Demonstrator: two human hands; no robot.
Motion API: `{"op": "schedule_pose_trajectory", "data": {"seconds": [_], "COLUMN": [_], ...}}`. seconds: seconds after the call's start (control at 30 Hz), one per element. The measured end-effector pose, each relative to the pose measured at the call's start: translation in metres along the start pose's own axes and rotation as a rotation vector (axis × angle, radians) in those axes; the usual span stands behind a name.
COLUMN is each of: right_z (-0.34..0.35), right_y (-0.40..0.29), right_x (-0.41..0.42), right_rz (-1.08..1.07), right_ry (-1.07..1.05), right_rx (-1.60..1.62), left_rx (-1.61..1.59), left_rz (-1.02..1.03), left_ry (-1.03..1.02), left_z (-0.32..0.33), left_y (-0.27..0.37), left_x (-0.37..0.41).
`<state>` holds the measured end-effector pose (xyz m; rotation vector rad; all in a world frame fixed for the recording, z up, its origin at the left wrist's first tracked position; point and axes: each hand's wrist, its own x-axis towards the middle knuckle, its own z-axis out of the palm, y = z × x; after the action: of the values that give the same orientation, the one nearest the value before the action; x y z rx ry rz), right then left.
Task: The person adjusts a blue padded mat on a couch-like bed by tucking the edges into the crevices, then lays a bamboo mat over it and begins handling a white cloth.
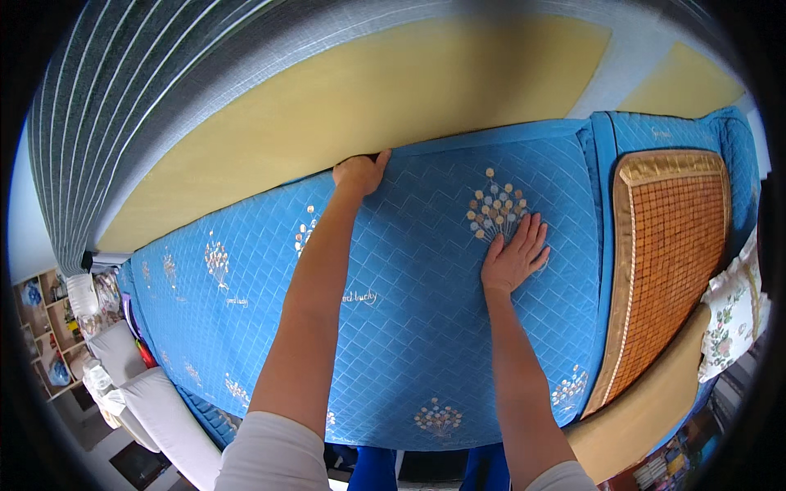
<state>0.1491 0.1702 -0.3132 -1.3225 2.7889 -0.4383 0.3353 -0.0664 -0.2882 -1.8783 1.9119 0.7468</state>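
Note:
A blue quilted cover with embroidered tree motifs and lettering lies over a long padded seat or bed before me. My left hand is at its far edge beside the yellow panel, with the thumb on top and the other fingers partly hidden at the edge; whether they grip the cloth I cannot tell. My right hand rests palm down on the cover, fingers spread, just below an embroidered tree.
Beyond the far edge stands a yellow panel, with a striped curtain at upper left. A brown tile-pattern mat and a floral cloth are at right. Grey cushions and shelves are at left.

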Motion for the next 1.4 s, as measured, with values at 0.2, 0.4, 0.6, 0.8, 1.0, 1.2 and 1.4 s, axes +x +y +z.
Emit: {"op": "schedule_pose_trajectory", "data": {"seconds": [0.2, 0.4, 0.6, 0.8, 1.0, 1.2, 1.4], "right_z": [-0.001, -0.011, -0.005, 0.006, -0.006, 0.013, 0.041], "right_y": [0.010, 0.005, -0.017, -0.021, -0.042, -0.052, -0.058], "right_x": [0.009, 0.011, 0.115, 0.140, 0.168, 0.192, 0.206], "right_rz": [0.004, -0.246, -0.660, -0.629, -0.583, -0.552, -0.550], "right_ry": [0.012, -0.095, -0.074, -0.160, -0.409, -0.523, -0.506], "right_rx": [0.020, 0.054, 0.179, 0.070, -0.046, -0.154, -0.064], "left_rx": [0.030, 0.015, -0.133, 0.013, 0.004, 0.009, -0.044], "left_rz": [0.544, 0.709, 0.694, 0.648, 0.556, 0.515, 0.294], "left_ry": [0.602, 0.612, 0.676, 0.615, 0.402, 0.371, 0.078], "left_z": [0.058, 0.075, 0.068, 0.066, 0.051, 0.055, 0.032], "left_y": [0.011, 0.037, 0.049, 0.056, 0.068, 0.077, 0.102], "left_x": [-0.046, -0.058, -0.064, -0.052, -0.042, -0.017, 0.013]}}
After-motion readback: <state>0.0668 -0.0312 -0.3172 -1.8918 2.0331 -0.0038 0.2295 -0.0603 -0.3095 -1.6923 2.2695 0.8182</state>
